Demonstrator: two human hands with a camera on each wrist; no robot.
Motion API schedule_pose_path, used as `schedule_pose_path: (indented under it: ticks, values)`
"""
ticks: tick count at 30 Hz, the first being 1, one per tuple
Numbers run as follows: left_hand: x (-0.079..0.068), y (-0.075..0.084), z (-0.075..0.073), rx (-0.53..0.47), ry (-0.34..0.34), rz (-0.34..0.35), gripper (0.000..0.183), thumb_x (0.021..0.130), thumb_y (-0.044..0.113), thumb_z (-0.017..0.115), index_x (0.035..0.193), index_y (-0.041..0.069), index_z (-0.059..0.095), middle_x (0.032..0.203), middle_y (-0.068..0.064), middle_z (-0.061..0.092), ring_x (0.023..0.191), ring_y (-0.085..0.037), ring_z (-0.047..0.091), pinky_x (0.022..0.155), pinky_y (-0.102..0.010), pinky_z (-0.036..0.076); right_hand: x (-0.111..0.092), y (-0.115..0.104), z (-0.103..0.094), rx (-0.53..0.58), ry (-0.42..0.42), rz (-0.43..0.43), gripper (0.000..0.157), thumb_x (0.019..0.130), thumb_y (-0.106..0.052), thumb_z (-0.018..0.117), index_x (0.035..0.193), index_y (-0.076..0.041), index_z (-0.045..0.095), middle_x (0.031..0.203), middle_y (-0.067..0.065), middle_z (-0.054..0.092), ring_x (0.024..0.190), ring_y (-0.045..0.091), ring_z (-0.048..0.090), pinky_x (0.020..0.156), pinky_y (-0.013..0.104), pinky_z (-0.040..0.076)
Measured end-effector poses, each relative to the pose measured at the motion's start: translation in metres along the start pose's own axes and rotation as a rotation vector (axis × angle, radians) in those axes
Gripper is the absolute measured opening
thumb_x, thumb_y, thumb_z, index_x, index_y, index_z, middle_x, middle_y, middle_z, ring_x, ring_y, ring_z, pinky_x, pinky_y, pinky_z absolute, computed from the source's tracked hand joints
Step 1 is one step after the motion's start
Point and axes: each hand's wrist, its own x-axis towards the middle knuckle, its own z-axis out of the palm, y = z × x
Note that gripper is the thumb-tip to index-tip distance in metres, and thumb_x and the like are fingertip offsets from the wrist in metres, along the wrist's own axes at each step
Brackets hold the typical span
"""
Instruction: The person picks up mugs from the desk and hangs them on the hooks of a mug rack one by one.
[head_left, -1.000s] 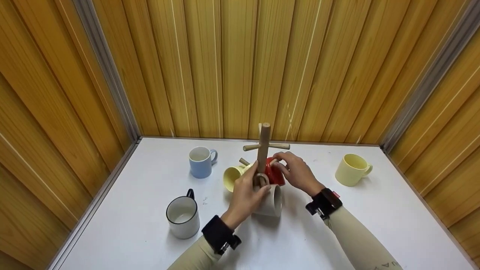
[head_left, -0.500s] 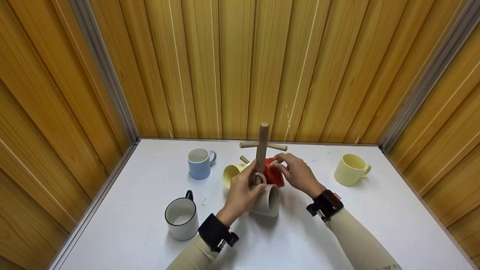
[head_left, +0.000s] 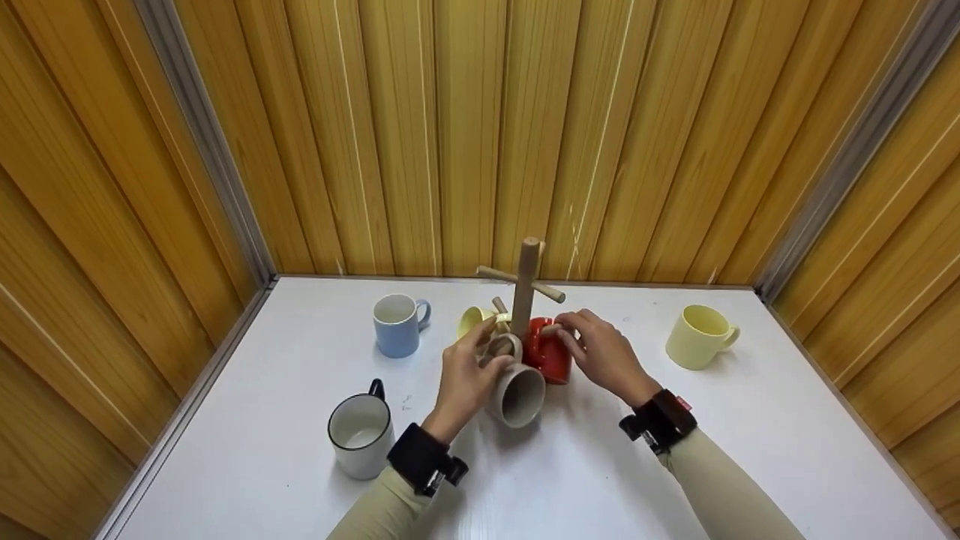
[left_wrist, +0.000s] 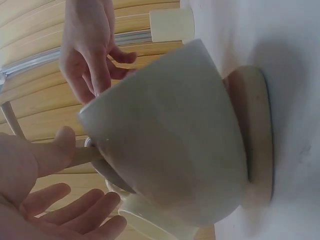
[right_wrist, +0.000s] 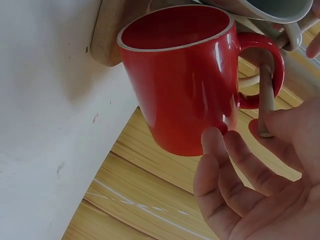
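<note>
A wooden mug tree (head_left: 525,289) stands mid-table, with a grey mug (left_wrist: 165,135), a red mug (right_wrist: 185,95) and a yellow mug (head_left: 472,319) hanging low on it. At the grey mug's handle, my left hand (head_left: 461,382) has thumb and forefinger on the end of that mug's peg (left_wrist: 85,156); the other fingers are spread loosely behind. Thumb and forefinger of my right hand (head_left: 604,356) pinch the tip of the peg (right_wrist: 266,100) that passes through the red mug's handle. Its other fingers lie beside the red mug. The tree's upper pegs are bare.
A blue mug (head_left: 397,330) stands back left and a white mug with a black rim (head_left: 364,450) front left. Another yellow mug (head_left: 696,341) stands at the right. Wood-patterned walls (head_left: 465,135) enclose the white table (head_left: 247,420).
The tree has turned clockwise as seen from above. The grey mug has swung left, its opening now facing me more; the red mug has come nearer. Both hands have moved along with it.
</note>
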Motion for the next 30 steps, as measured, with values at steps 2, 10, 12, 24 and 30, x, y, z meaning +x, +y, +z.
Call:
schedule_pose_path:
  ticks: [2,10,12,24,30]
  values:
    - [0.001,-0.001,0.000,0.018,0.027,-0.011,0.057,0.080,0.004,0.086,0.132,-0.005,0.063,0.122,-0.027,0.069,0.108,-0.041,0.070,0.099,-0.051,0.054,-0.002,-0.002,-0.001,-0.004,-0.005,0.005,0.018,0.100,-0.017,0.068,0.116,-0.010,0.072,0.102,0.006,0.068,0.077,0.019,0.062,0.067,0.037,0.056]
    - [0.003,-0.008,-0.003,0.028,0.091,-0.072,0.043,0.080,0.006,0.086,0.119,-0.003,0.069,0.110,-0.025,0.073,0.101,-0.038,0.073,0.091,-0.047,0.058,-0.012,-0.010,-0.004,0.001,-0.004,-0.018,0.019,0.101,-0.013,0.066,0.118,-0.008,0.071,0.100,0.007,0.067,0.084,0.021,0.066,0.073,0.039,0.059]
    - [0.004,-0.010,-0.003,0.031,0.110,-0.077,0.040,0.080,0.006,0.087,0.115,-0.003,0.071,0.108,-0.024,0.074,0.098,-0.039,0.074,0.089,-0.050,0.059,-0.014,-0.011,-0.004,0.000,0.008,-0.036,0.019,0.101,-0.012,0.066,0.118,-0.007,0.071,0.100,0.006,0.067,0.085,0.022,0.067,0.073,0.040,0.059]
    - [0.010,-0.013,-0.003,0.144,0.212,-0.116,0.021,0.081,0.011,0.086,0.094,0.000,0.074,0.094,-0.016,0.077,0.088,-0.033,0.075,0.082,-0.048,0.060,-0.029,-0.023,-0.003,-0.019,0.061,-0.092,0.019,0.099,-0.010,0.068,0.117,-0.006,0.072,0.097,0.007,0.070,0.083,0.023,0.070,0.069,0.042,0.060]
    - [0.013,-0.012,-0.001,0.152,0.215,-0.148,0.014,0.083,0.008,0.085,0.089,0.004,0.073,0.090,-0.012,0.078,0.082,-0.025,0.076,0.078,-0.044,0.061,-0.035,-0.027,-0.001,-0.070,0.068,-0.092,0.022,0.099,-0.011,0.069,0.120,-0.005,0.071,0.099,0.009,0.074,0.087,0.027,0.073,0.072,0.045,0.062]
